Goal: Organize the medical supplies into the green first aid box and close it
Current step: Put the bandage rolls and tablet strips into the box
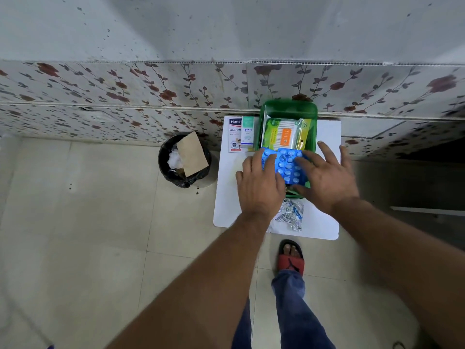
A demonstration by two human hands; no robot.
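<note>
The green first aid box (288, 109) stands open on a small white table (327, 132), its lid raised against the wall. Inside lies a green-and-orange packet (285, 136). Both hands hold blue blister strips of pills (286, 166) over the box's near end: my left hand (259, 185) grips their left side, my right hand (327, 177) presses on their right side. A silver blister strip (290, 215) lies on the table just in front of the box. A Hansaplast box (234, 134) and a small Optibex box (247, 132) lie to the left of the green box.
A black-lined waste bin (183, 159) with brown paper and white wadding stands on the tiled floor left of the table. The floral-tiled wall (125, 91) runs right behind the table. My foot in a red sandal (290, 258) is below the table's front edge.
</note>
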